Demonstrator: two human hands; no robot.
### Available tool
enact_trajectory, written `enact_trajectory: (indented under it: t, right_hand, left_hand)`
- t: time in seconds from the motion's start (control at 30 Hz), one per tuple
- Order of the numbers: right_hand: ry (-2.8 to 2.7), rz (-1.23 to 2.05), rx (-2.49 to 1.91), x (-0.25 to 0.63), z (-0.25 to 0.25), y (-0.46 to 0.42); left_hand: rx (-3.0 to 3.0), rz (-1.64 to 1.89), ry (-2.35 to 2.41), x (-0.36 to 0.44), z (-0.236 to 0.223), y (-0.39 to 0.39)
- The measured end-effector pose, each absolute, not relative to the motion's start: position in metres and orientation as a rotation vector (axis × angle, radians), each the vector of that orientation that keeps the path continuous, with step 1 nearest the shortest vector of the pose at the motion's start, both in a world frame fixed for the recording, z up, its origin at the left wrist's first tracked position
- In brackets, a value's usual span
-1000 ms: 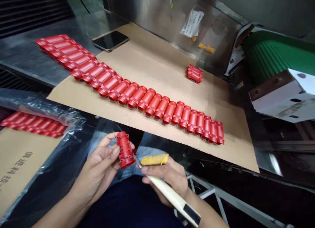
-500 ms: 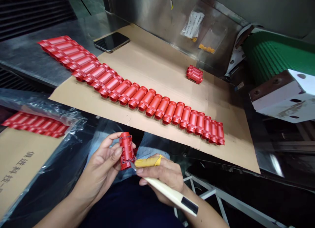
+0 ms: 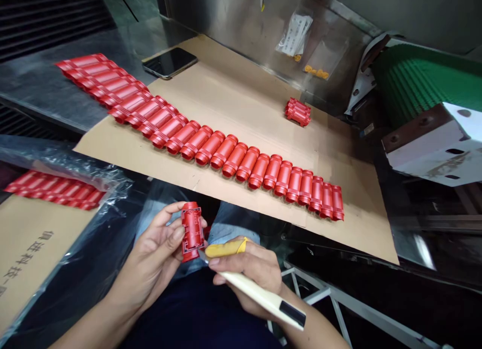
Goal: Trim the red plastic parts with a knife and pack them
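A red ribbed plastic cylinder (image 3: 193,232) stands nearly upright in the curled fingers of the left hand (image 3: 154,251), above the person's lap. The right hand (image 3: 250,271) is closed on a cream-handled craft knife (image 3: 252,291), blade tip just beside the cylinder's lower end. A yellow finger cot (image 3: 225,248) covers one finger. Beyond, matching cylinders (image 3: 235,159) lie in a row on a cardboard sheet (image 3: 241,103).

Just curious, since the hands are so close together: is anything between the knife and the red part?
Nothing visible is. The tip of the craft knife, in the right hand, sits by the lower edge of the red ribbed cylinder held in the left hand.
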State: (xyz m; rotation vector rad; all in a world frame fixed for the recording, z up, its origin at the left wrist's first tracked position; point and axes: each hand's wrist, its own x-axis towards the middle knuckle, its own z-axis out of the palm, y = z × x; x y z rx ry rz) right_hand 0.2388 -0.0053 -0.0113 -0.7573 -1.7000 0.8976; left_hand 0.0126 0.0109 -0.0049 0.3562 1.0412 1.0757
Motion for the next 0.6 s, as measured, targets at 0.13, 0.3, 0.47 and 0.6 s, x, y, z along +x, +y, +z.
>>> enact_trajectory:
  t: [0.13,0.3,0.47,0.6]
  right_hand:
    - [-1.681,0.906,-0.795,0.24,-0.007,-0.004]
    - [-1.687,0.898,-0.762,0.239,-0.007,-0.004]
    - [-1.705,0.921,-0.753,0.241,-0.007,-0.002]
    - [-1.918,0.767,-0.737,0.244,-0.006,0.003]
  left_hand:
    - [0.377,1.036,0.971,0.005,-0.014,0.012]
    - [0.393,1.039,1.001,0.007,-0.018,0.012]
    - [0.36,1.042,1.06,0.011,-0.014,0.011]
    - [0.349,0.998,1.058,0.009,-0.019,0.013]
